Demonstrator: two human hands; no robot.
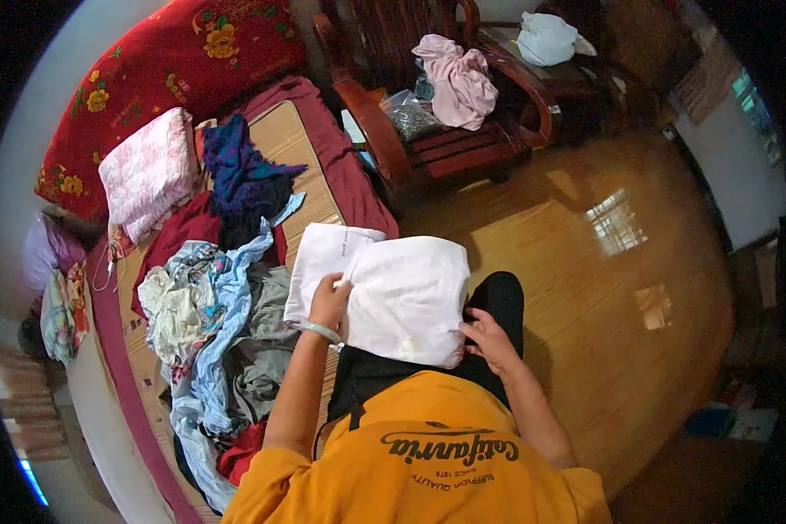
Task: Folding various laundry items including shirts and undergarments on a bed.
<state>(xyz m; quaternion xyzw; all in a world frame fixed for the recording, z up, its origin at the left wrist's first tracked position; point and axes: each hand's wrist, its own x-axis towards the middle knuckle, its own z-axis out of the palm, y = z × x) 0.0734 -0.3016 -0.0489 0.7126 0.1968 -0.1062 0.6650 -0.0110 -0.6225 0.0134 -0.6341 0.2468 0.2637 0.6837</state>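
Observation:
A white cloth garment (pixel 406 298), partly folded, lies across my lap over black trousers. One folded section overlaps another on its left, which bears small dark writing. My left hand (pixel 331 302), with a pale bangle at the wrist, grips the garment at the inner fold edge. At the right edge, the fingers of my right hand (pixel 488 337) hold the cloth near its lower corner. A faint yellowish patch shows low on the white fabric. The undersides of both hands' grips are hidden.
On the bed mat (pixel 295 141) to my left lies a heap of loose clothes (pixel 200 314). Behind it are a dark blue fringed cloth (pixel 239 164) and a folded pink-white quilt (pixel 150 167). A wooden armchair (pixel 380 141) holds a pink cloth (pixel 458 85) and a plastic bag (pixel 409 118).

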